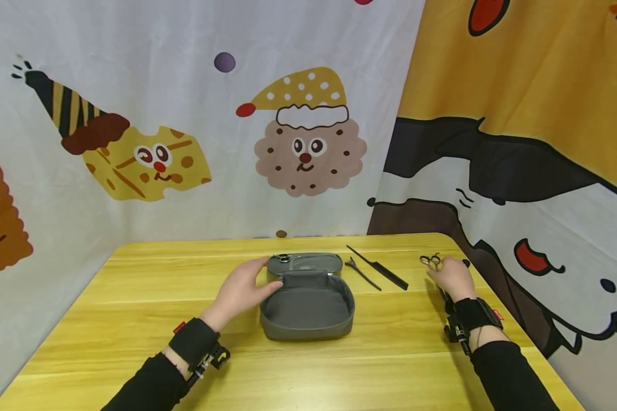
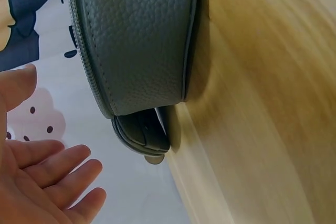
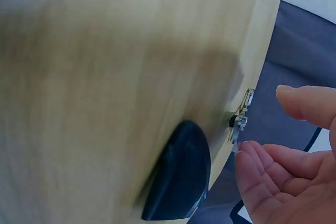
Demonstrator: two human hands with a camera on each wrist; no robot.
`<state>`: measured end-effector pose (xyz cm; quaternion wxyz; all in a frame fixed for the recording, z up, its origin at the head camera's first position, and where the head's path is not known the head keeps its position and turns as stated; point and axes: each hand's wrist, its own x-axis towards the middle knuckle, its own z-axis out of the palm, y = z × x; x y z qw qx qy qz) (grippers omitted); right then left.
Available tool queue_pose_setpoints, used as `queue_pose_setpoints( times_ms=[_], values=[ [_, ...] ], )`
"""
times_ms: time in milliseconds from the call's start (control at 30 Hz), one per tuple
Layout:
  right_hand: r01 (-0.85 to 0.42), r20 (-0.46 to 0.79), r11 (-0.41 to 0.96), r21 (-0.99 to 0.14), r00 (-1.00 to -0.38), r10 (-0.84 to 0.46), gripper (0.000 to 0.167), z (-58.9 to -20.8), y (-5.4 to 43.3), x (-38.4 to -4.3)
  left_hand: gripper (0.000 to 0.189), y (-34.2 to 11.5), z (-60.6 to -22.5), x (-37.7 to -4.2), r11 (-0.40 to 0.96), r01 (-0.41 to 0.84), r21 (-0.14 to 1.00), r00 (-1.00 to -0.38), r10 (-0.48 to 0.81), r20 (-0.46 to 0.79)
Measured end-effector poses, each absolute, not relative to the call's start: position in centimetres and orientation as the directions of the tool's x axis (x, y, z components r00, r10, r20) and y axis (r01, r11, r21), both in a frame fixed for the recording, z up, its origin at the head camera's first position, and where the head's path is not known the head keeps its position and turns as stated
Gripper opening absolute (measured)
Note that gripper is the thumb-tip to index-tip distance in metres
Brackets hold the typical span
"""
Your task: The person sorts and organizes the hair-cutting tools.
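A grey zip case point(image 1: 308, 331) lies with its lid point(image 1: 316, 262) folded back; its inside is bare. Metal finger rings point(image 1: 284, 258) show at the lid's left corner. Beside the case, my left hand point(image 1: 241, 288) has its thumb over the left rim and fingers near the lid; in the left wrist view, thumb and fingers are spread. At the table's right, my right hand point(image 1: 451, 278) is at a pair of scissors point(image 1: 432, 264), blades hidden behind it. The right wrist view shows thumb apart from the fingers, fingertips right by the scissors point(image 3: 240, 121).
Right of the case lie a slim dark hair clip point(image 1: 361, 273) and a black tail comb point(image 1: 391, 275). A dark rounded object point(image 3: 178, 174) lies on the wooden table point(image 1: 391, 365) under my right hand. Printed cloth point(image 1: 185, 222) hangs behind the table.
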<state>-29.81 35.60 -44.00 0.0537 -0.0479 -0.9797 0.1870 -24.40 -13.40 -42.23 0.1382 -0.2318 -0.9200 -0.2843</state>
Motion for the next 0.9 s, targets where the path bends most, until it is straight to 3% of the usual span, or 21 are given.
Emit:
queue_pose_setpoints(
  times_ms=[900],
  values=[
    [0.107,-0.041,0.947,-0.304,-0.994,0.099,0.026,-44.3,35.7,-30.6,0.073,-12.7,-43.5,-23.9,0.725,0.537,0.431,-0.838,0.401,0.37]
  ],
)
